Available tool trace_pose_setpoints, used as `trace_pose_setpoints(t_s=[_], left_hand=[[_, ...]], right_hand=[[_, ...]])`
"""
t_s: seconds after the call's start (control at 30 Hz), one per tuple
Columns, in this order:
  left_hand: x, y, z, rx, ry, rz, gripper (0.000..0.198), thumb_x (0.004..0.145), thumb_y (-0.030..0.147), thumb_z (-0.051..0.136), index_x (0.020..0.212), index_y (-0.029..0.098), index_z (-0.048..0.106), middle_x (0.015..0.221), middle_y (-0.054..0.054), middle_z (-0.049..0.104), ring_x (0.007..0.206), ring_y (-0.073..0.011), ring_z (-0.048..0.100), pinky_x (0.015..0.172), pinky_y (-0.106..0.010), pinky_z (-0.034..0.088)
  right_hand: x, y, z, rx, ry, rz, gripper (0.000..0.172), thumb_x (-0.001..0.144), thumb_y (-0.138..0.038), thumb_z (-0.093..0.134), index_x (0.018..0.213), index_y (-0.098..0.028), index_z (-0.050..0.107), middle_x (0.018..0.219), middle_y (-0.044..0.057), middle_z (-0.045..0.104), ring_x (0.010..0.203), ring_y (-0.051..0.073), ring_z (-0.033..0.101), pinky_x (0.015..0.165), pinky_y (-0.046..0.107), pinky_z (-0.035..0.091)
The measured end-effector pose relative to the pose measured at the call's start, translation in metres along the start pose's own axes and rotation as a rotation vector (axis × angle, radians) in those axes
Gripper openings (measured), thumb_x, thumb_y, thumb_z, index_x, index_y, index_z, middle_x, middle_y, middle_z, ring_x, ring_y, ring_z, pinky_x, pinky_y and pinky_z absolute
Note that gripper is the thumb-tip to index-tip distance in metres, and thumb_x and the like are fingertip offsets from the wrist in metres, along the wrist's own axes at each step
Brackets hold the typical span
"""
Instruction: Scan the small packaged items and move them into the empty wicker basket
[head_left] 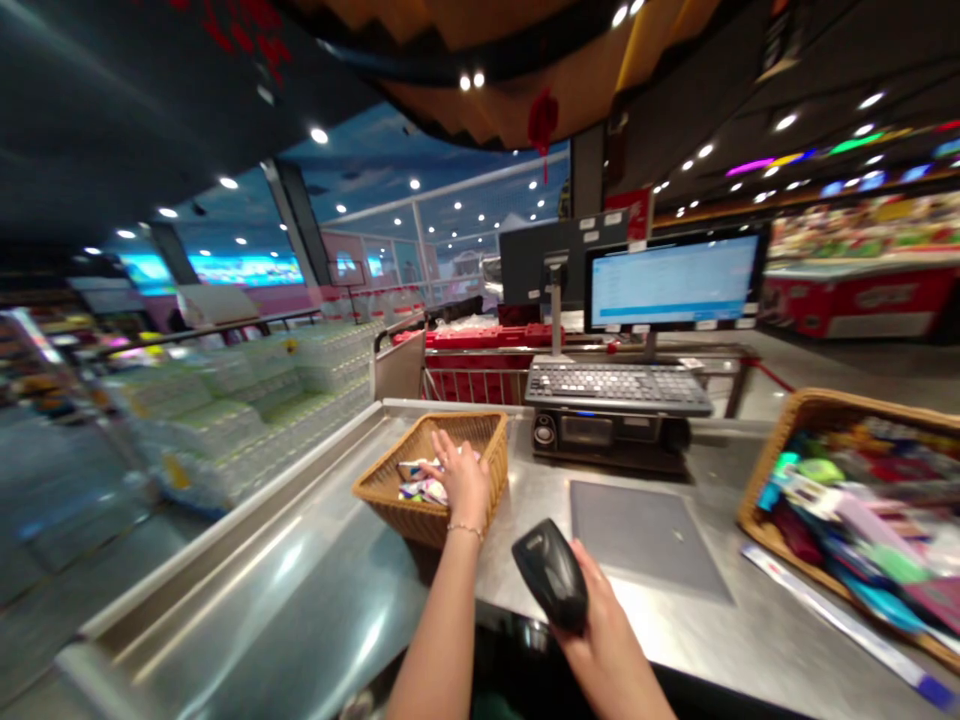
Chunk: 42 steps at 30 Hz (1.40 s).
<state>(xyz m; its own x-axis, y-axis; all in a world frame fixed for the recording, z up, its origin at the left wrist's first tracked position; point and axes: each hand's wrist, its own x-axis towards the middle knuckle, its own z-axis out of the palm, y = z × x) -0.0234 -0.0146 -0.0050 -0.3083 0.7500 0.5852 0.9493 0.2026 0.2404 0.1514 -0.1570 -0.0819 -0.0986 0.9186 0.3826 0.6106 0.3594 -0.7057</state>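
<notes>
My left hand (459, 478), with a thin bracelet at the wrist, reaches over a small wicker basket (379, 487) on the metal counter. Its fingers are spread, and nothing shows in its grasp. Beneath them lie several small colourful packaged items (424, 488), partly hidden by the hand and too blurred to name. In front of me, my right hand (600, 625) grips a black handheld barcode scanner (551, 575), its head pointing up and to the left above the counter.
A grey mat (645, 535) lies right of the scanner. Behind it stand a keyboard (615, 383) and a lit monitor (671, 280). On the right is a larger wicker basket (765, 455) full of mixed goods, with a long white package (840, 620) beside it. A raised rim (247, 525) edges the counter's left side.
</notes>
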Motion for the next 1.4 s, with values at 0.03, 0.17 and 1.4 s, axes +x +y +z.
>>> trace_pose_setpoints(t_s=[0.03, 0.17, 1.4], left_hand=[[0.0, 0.0, 0.0, -0.002, 0.0, 0.003, 0.028, 0.079, 0.028, 0.059, 0.104, 0.017, 0.068, 0.151, -0.023, 0.033, 0.145, -0.0368, 0.017, 0.105, -0.075, 0.017], [-0.001, 0.001, -0.001, -0.001, 0.002, 0.013, 0.028, 0.08, 0.029, 0.058, 0.104, 0.017, 0.068, 0.15, -0.023, 0.035, 0.145, -0.0373, 0.017, 0.104, -0.076, 0.016], [-0.024, 0.048, -0.001, -0.01, -0.085, 0.151, 0.042, 0.08, 0.035, 0.063, 0.118, 0.017, 0.061, 0.155, -0.021, 0.027, 0.146, -0.036, 0.013, 0.107, -0.072, 0.016]], right_hand=[[-0.001, -0.001, 0.0, 0.004, 0.001, 0.005, 0.062, 0.076, -0.012, 0.045, 0.138, -0.013, 0.044, 0.146, 0.015, 0.047, 0.14, 0.029, 0.038, 0.115, 0.051, 0.032], [-0.004, -0.007, -0.003, 0.026, 0.03, 0.021, 0.058, 0.078, -0.015, 0.045, 0.135, -0.009, 0.048, 0.143, 0.019, 0.048, 0.138, 0.031, 0.039, 0.114, 0.053, 0.033], [-0.013, 0.01, -0.026, 0.04, 0.065, 0.122, 0.058, 0.078, -0.012, 0.048, 0.136, -0.018, 0.048, 0.145, 0.013, 0.048, 0.14, 0.032, 0.036, 0.113, 0.055, 0.033]])
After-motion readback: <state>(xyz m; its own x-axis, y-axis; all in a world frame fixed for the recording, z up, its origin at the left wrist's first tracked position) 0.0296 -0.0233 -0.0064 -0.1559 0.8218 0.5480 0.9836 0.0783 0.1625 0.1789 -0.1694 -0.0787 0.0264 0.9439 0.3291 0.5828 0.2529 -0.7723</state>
